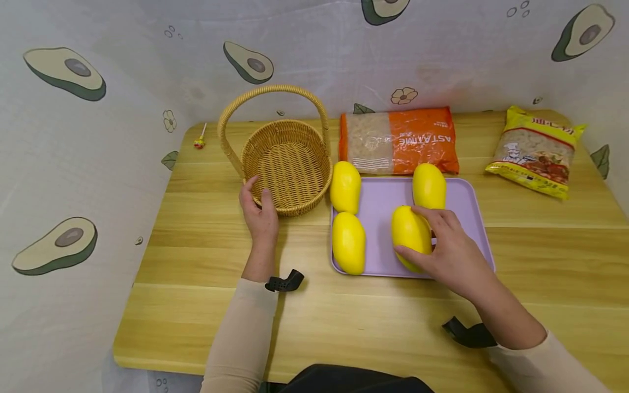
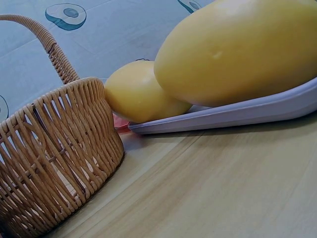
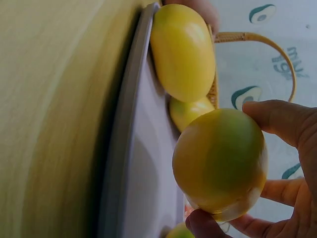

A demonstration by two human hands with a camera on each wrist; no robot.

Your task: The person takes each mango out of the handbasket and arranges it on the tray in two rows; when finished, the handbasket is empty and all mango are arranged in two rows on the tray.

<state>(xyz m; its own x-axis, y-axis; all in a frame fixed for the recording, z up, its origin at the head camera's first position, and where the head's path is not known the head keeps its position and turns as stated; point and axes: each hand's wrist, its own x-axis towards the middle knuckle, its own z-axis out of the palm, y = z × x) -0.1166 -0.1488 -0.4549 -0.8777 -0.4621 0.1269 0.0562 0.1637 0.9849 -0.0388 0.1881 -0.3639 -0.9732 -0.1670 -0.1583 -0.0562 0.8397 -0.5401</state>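
In the head view my right hand (image 1: 454, 256) grips a yellow mango (image 1: 410, 236) over the right part of the lilac tray (image 1: 378, 229). Thumb and fingers stand on opposite sides of this mango (image 3: 218, 163) in the right wrist view; whether it touches the tray cannot be told. Behind it lies another mango (image 1: 429, 186). Two more, a far one (image 1: 346, 187) and a near one (image 1: 349, 243), lie along the tray's left side. My left hand (image 1: 260, 221) holds the near left rim of a wicker basket (image 1: 287, 169), which has nothing in it.
An orange bag (image 1: 422, 142) lies behind the tray. Farther right sits a yellow-edged bag (image 1: 535, 153). A lollipop (image 1: 199, 143) rests at the table's back left corner. The basket's tall handle (image 1: 275, 89) stands upright, and its right side is close to the tray.
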